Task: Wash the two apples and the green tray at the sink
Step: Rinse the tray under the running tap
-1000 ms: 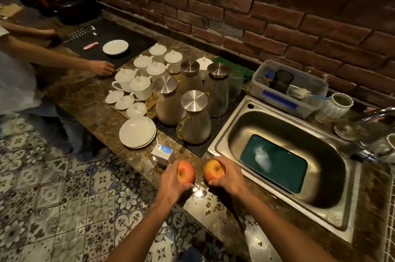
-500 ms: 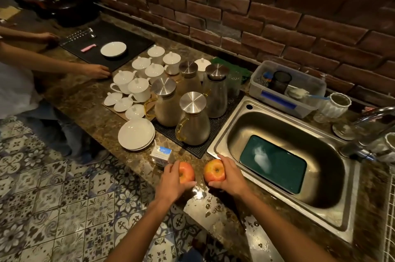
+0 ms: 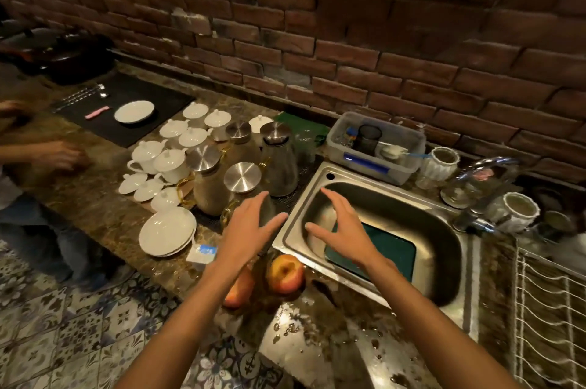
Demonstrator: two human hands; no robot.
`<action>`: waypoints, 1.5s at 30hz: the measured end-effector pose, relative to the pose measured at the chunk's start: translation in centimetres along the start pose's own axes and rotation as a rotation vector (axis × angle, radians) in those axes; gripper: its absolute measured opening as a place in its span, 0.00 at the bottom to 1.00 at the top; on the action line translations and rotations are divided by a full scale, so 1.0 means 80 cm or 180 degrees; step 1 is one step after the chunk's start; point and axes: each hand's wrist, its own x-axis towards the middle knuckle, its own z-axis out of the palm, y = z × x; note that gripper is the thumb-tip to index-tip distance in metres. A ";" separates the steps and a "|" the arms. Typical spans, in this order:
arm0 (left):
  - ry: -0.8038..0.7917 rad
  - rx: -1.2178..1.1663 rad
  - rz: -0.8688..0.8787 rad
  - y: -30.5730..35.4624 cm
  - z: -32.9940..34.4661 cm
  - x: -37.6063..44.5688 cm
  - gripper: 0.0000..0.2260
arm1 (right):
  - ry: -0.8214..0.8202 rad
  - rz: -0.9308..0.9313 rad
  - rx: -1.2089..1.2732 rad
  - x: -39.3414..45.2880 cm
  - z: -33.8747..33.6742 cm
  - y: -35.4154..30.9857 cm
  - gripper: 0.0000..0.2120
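Observation:
Two red-yellow apples rest on the wet stone counter at the sink's front left corner: one apple (image 3: 285,273) fully in view, the other apple (image 3: 238,292) partly hidden under my left forearm. The green tray (image 3: 388,250) lies flat in the bottom of the steel sink (image 3: 444,230). My left hand (image 3: 250,227) hovers open above the counter beside the sink rim, fingers spread. My right hand (image 3: 341,230) is open over the sink's left end, above the tray. Neither hand holds anything.
Steel-lidded jugs (image 3: 242,185), white teapots and cups (image 3: 168,160) and stacked plates (image 3: 166,231) crowd the counter to the left. A small carton (image 3: 203,253) lies near the apples. A plastic tub (image 3: 375,147), faucet (image 3: 482,188) and wire rack (image 3: 551,319) ring the sink. Another person's arm (image 3: 47,154) reaches in at left.
Both hands have let go of the apples, which now lie on the counter, and have lifted forward toward the sink with fingers spread. The camera has tilted up.

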 end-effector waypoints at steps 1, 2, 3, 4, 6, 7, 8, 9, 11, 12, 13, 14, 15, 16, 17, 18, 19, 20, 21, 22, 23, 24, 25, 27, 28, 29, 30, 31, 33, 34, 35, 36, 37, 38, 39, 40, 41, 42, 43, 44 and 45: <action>-0.0011 0.0021 0.0096 0.014 0.002 0.008 0.39 | 0.0098 0.0011 0.0009 -0.001 -0.017 0.001 0.41; -0.0032 0.0053 0.0211 0.031 0.007 0.017 0.40 | 0.0218 0.0041 0.0014 -0.002 -0.038 0.005 0.41; -0.0053 0.0067 0.0323 0.048 0.013 0.027 0.40 | 0.0336 0.0081 0.0019 -0.004 -0.057 0.010 0.40; -0.0065 0.0061 0.0419 0.062 0.020 0.035 0.39 | 0.0445 0.0128 0.0026 -0.007 -0.076 0.017 0.40; -0.0071 0.0038 0.0606 0.090 0.036 0.052 0.35 | 0.0633 0.0238 0.0014 -0.013 -0.115 0.034 0.39; -0.0102 0.0025 0.0724 0.104 0.046 0.060 0.32 | 0.0738 0.0298 0.0020 -0.017 -0.133 0.046 0.38; -0.0158 0.0004 0.0851 0.117 0.055 0.067 0.30 | 0.0865 0.0365 0.0039 -0.023 -0.149 0.059 0.38; -0.0226 -0.0012 0.0995 0.132 0.069 0.076 0.27 | 0.1019 0.0460 0.0073 -0.029 -0.166 0.075 0.37; -0.0268 0.0010 0.1157 0.149 0.090 0.086 0.24 | 0.1205 0.0626 0.0101 -0.039 -0.186 0.099 0.36; -0.0266 0.0050 0.1190 0.153 0.100 0.089 0.24 | 0.1256 0.0706 0.0119 -0.044 -0.192 0.109 0.36; -0.0295 0.0090 0.1221 0.157 0.112 0.093 0.24 | 0.1317 0.0796 0.0182 -0.047 -0.199 0.121 0.35; -0.0349 0.0101 0.1228 0.160 0.126 0.098 0.24 | 0.1376 0.0887 0.0294 -0.049 -0.205 0.134 0.35; -0.0420 0.0089 0.1205 0.161 0.139 0.103 0.25 | 0.1425 0.0980 0.0424 -0.051 -0.210 0.145 0.34; -0.0487 0.0074 0.1181 0.160 0.150 0.108 0.25 | 0.1457 0.1078 0.0549 -0.054 -0.213 0.155 0.33; -0.0551 0.0076 0.1176 0.160 0.162 0.115 0.26 | 0.1498 0.1186 0.0653 -0.055 -0.215 0.166 0.33; -0.0596 0.0091 0.1170 0.159 0.173 0.121 0.27 | 0.1555 0.1292 0.0714 -0.057 -0.215 0.177 0.32; -0.0639 0.0101 0.1152 0.155 0.185 0.127 0.27 | 0.1625 0.1386 0.0745 -0.057 -0.215 0.189 0.30; -0.0701 0.0108 0.1116 0.152 0.197 0.134 0.28 | 0.1704 0.1488 0.0766 -0.058 -0.214 0.201 0.28; -0.0769 0.0117 0.1058 0.147 0.206 0.138 0.29 | 0.1772 0.1602 0.0773 -0.059 -0.213 0.213 0.25; -0.0849 0.0128 0.0981 0.142 0.217 0.144 0.29 | 0.1829 0.1733 0.0766 -0.059 -0.213 0.227 0.23; -0.0929 0.0125 0.0893 0.137 0.227 0.149 0.30 | 0.1877 0.1873 0.0769 -0.058 -0.214 0.242 0.22; -0.1006 0.0096 0.0812 0.132 0.236 0.154 0.30 | 0.1944 0.2031 0.0814 -0.057 -0.216 0.257 0.22; -0.1066 0.0060 0.0753 0.127 0.246 0.158 0.29 | 0.2035 0.2206 0.0917 -0.057 -0.218 0.272 0.21; -0.1117 0.0024 0.0696 0.119 0.262 0.164 0.28 | 0.2198 0.2486 0.1111 -0.055 -0.225 0.299 0.19; -0.1129 0.0028 0.0667 0.116 0.269 0.167 0.28 | 0.2230 0.2589 0.1139 -0.054 -0.230 0.311 0.18; -0.1142 0.0024 0.0632 0.112 0.276 0.169 0.27 | 0.2248 0.2672 0.1154 -0.052 -0.233 0.323 0.18; -0.1159 0.0004 0.0603 0.108 0.282 0.171 0.27 | 0.2298 0.2729 0.1178 -0.050 -0.237 0.334 0.18; -0.1171 -0.0019 0.0597 0.106 0.286 0.173 0.26 | 0.2373 0.2771 0.1181 -0.048 -0.243 0.343 0.19; -0.1216 -0.0047 0.0565 0.099 0.298 0.179 0.26 | 0.2425 0.2892 0.1074 -0.037 -0.254 0.362 0.21; -0.1240 -0.0056 0.0557 0.094 0.303 0.181 0.26 | 0.2426 0.2949 0.1060 -0.032 -0.260 0.371 0.23; -0.1266 -0.0062 0.0543 0.089 0.308 0.183 0.26 | 0.2439 0.2984 0.1106 -0.026 -0.265 0.380 0.25; -0.1289 -0.0062 0.0530 0.085 0.312 0.183 0.26 | 0.2458 0.2992 0.1200 -0.020 -0.269 0.387 0.26; -0.1312 -0.0051 0.0511 0.081 0.317 0.185 0.26 | 0.2462 0.3030 0.1337 -0.014 -0.273 0.394 0.26; -0.1327 -0.0030 0.0489 0.077 0.321 0.187 0.26 | 0.2454 0.3095 0.1508 -0.007 -0.276 0.400 0.27; -0.1337 -0.0008 0.0470 0.073 0.325 0.188 0.25 | 0.2435 0.3175 0.1665 0.000 -0.278 0.406 0.26; -0.1349 0.0009 0.0449 0.069 0.327 0.189 0.25 | 0.2443 0.3258 0.1756 0.007 -0.280 0.412 0.24; -0.1360 0.0022 0.0437 0.066 0.329 0.190 0.25 | 0.2489 0.3346 0.1775 0.012 -0.281 0.419 0.23; -0.1371 0.0049 0.0419 0.063 0.331 0.190 0.25 | 0.2517 0.3435 0.1752 0.017 -0.280 0.426 0.22; -0.1376 0.0086 0.0404 0.060 0.334 0.191 0.25 | 0.2505 0.3517 0.1680 0.020 -0.280 0.433 0.20; -0.1384 0.0120 0.0389 0.058 0.336 0.191 0.26 | 0.2476 0.3566 0.1572 0.021 -0.279 0.439 0.19; -0.1399 0.0139 0.0361 0.055 0.337 0.191 0.26 | 0.2458 0.3568 0.1489 0.021 -0.278 0.446 0.17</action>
